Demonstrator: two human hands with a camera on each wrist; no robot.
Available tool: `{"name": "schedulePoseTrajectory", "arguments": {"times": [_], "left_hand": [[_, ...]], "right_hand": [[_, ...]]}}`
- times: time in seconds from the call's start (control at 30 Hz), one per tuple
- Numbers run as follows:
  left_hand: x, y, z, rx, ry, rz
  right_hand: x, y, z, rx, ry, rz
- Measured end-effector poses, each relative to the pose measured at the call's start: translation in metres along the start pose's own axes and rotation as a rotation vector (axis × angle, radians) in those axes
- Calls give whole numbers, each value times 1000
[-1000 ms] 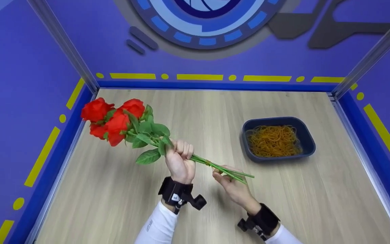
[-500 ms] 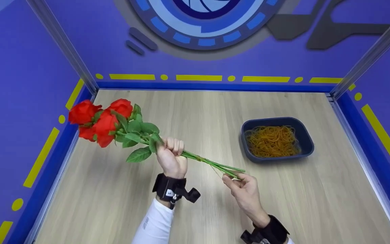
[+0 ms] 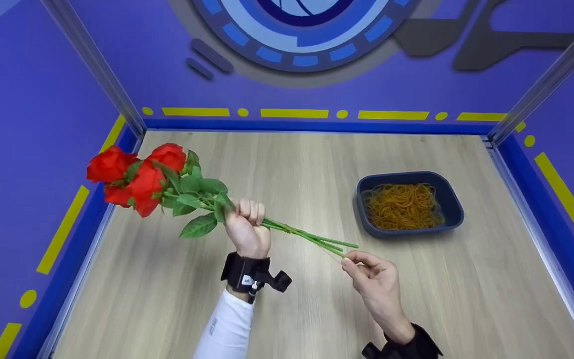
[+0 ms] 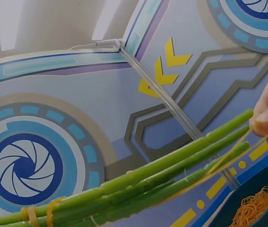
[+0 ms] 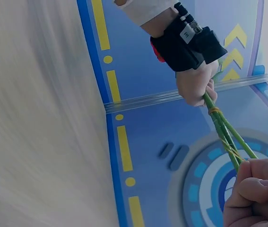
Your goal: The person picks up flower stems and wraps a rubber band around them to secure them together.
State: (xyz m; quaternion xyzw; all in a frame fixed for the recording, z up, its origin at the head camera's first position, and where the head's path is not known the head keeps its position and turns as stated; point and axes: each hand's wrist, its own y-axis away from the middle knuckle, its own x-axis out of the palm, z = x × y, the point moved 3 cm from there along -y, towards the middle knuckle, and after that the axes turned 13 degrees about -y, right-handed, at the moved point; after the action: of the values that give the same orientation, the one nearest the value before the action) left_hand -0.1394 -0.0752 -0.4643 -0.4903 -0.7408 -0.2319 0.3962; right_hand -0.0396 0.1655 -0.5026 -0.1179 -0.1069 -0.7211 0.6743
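Note:
A bunch of red roses [image 3: 146, 187] with green leaves slants across the table, blooms to the left. My left hand [image 3: 248, 229] grips its stems just below the leaves. To the right, the green stems [image 3: 312, 236] run out bare and spread slightly at their cut ends. Around them, a short way from the left fist, sits a wound rubber band [image 4: 53, 212]. A stretched strand of rubber band [image 4: 223, 161] runs along the stems toward their ends. My right hand [image 3: 377, 284] pinches that strand between thumb and forefinger, right by the stem tips.
A dark blue tub [image 3: 411, 233] holding a heap of tan rubber bands [image 3: 400, 207] stands on the wood-grain table [image 3: 287, 164] at the right. Blue panels [image 3: 287, 94] with yellow dashes enclose the table's back and sides.
The roses and left hand have moved left. My right hand has moved from beneath the stems out to the right beyond their ends, drawing the rubber band out along them.

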Motion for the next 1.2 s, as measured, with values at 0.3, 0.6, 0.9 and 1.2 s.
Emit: {"name": "schedulePoseTrajectory", "arguments": {"times": [0.3, 0.6, 0.9, 1.2], "left_hand": [[-1, -1, 2, 64, -37, 76], [2, 7, 8, 101, -98, 138], [6, 25, 20, 87, -146, 177], [10, 36, 28, 66, -145, 189]], "right_hand": [[0, -1, 10, 3, -15, -18], [6, -7, 19, -320, 269, 32], [19, -16, 21, -552, 603, 87], [42, -24, 23, -569, 689, 120]]}}
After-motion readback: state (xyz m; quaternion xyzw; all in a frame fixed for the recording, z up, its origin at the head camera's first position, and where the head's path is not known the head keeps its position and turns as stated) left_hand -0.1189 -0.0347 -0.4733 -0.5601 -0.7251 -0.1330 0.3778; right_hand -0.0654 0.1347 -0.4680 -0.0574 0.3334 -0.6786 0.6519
